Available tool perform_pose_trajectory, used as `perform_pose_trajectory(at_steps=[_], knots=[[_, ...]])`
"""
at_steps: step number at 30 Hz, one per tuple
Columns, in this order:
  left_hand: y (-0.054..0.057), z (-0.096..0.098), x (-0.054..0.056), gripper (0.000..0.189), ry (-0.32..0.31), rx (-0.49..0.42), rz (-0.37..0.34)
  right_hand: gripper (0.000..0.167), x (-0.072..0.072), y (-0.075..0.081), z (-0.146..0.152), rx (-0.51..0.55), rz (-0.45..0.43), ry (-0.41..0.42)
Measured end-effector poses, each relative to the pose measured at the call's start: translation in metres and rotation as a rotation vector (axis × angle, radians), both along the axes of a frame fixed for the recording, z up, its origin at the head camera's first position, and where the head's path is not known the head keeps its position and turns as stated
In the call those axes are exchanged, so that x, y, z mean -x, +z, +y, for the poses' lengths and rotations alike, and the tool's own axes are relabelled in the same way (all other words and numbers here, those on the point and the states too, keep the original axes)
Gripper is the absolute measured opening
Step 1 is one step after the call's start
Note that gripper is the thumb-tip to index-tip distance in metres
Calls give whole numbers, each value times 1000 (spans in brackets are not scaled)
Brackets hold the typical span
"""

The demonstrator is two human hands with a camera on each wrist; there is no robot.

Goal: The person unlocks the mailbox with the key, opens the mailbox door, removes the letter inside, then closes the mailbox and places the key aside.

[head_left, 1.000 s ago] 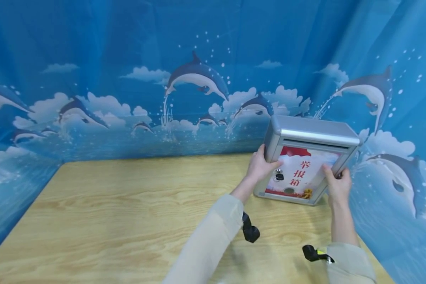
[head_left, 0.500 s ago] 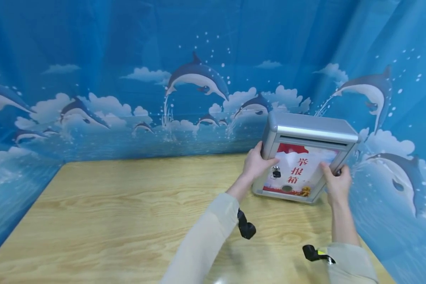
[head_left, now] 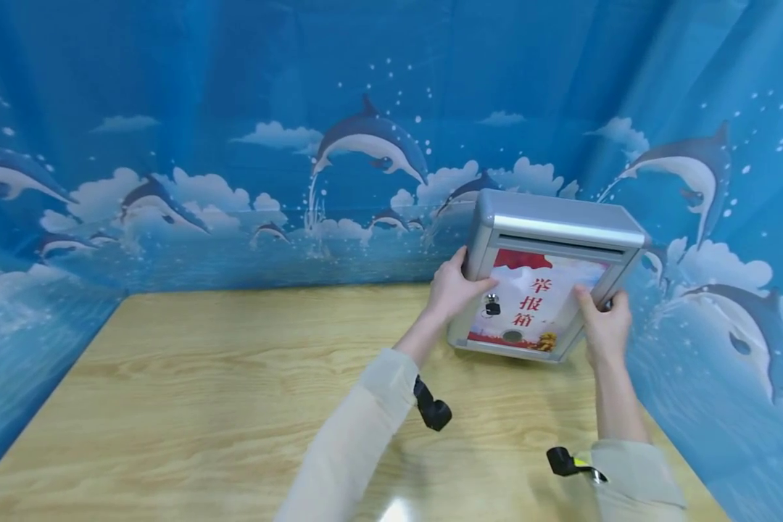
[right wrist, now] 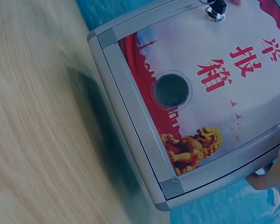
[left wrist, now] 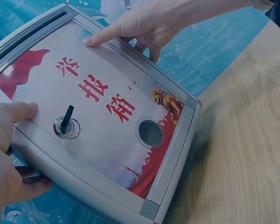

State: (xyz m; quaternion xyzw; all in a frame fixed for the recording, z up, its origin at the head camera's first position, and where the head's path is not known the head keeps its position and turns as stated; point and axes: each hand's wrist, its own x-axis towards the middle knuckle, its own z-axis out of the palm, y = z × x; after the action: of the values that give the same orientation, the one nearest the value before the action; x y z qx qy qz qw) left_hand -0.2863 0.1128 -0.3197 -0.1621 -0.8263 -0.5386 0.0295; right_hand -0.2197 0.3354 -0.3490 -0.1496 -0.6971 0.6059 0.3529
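Curled round opposite sides, your left hand (head_left: 453,289) and right hand (head_left: 609,328) gripped the tilted silver report box (head_left: 541,286) at the far right of the wood-grain table (head_left: 235,391).

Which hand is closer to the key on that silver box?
Left. The left hand grips the silver box with its thumb close beside the key; the right hand grips the opposite side, across the front.

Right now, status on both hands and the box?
Left hand and right hand gripping opposite sides of the silver box. Tilted, key in its lock; table contact unclear. Curtain behind, no obstacle seen.
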Motion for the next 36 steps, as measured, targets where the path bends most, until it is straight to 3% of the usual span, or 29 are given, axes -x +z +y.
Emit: perform_pose_trajectory(at_steps=[13, 25, 36], knots=[[8, -39, -4, 82, 42, -26, -14, 29, 6, 7, -36, -39, -19, 45], [6, -74, -11, 84, 100, -35, -89, 34, 10, 5, -68, -95, -53, 129], [1, -111, -15, 84, 113, -70, -74, 41, 15, 4, -99, -66, -24, 205]])
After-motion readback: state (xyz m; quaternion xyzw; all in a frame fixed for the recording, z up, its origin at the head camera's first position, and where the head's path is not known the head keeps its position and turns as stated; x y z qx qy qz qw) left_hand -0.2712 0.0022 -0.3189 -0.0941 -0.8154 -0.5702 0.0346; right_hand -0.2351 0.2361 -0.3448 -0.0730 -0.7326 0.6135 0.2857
